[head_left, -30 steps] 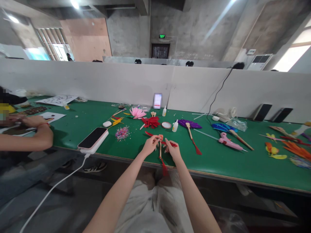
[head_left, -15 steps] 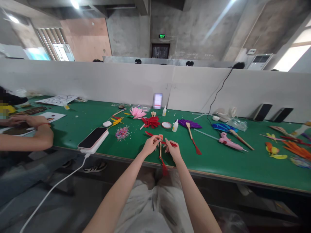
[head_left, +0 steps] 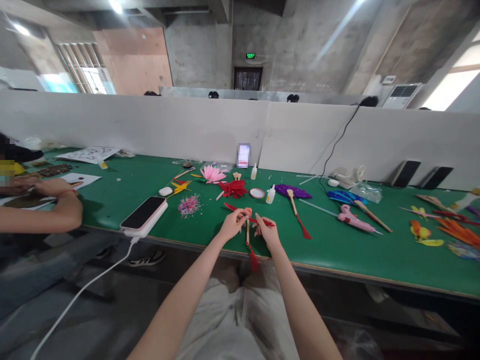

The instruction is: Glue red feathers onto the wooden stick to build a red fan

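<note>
At the table's front edge, my left hand [head_left: 234, 222] pinches the top of a small wooden fan handle [head_left: 247, 234], where an orange piece [head_left: 248, 211] shows. A red tassel [head_left: 254, 260] hangs from the handle's lower end. A red feather [head_left: 230, 206] sticks out beyond my left fingers. Close by on the right, my right hand [head_left: 268, 232] is closed around a slim red stick-like thing [head_left: 269, 224], its tip pointing at the handle's top. Its exact kind is too small to tell. Behind my hands lie red feathers [head_left: 234, 188] and a round lid-like dish [head_left: 257, 193].
Two glue bottles, the nearer one [head_left: 270, 194], stand behind my hands. Rightward lie a purple feather fan [head_left: 296, 191], a blue fan [head_left: 347, 196] and a pink glue gun [head_left: 356, 220]. Leftward are sequins [head_left: 188, 205] and a phone [head_left: 144, 214]. A person's arm [head_left: 56, 215] rests far left.
</note>
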